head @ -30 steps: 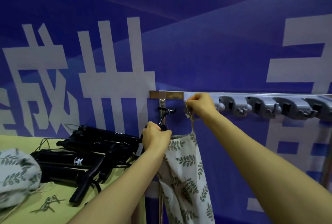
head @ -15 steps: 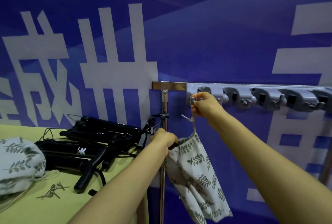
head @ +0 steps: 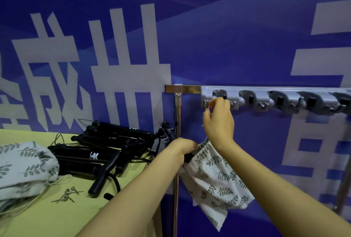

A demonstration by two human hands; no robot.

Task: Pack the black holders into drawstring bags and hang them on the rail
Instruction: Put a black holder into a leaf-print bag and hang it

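A white drawstring bag with a leaf print (head: 214, 181) hangs below the grey hook rail (head: 284, 99). My left hand (head: 182, 149) grips the bag's gathered mouth, where a black holder end shows. My right hand (head: 218, 120) is raised to the rail's leftmost hook, its fingertips pinched on the bag's thin cord. A pile of black holders (head: 106, 151) lies on the yellow-green table (head: 57, 217) to the left.
More leaf-print bags (head: 24, 168) are heaped at the table's left, with loose cords and small metal clips (head: 66, 195) beside them. A chrome upright post (head: 177, 160) stands between table and bag. A blue banner wall is behind.
The bag has dropped lower and swung to the right. My left hand went down with the bag's mouth; my right hand stays at the leftmost hook with the cord.
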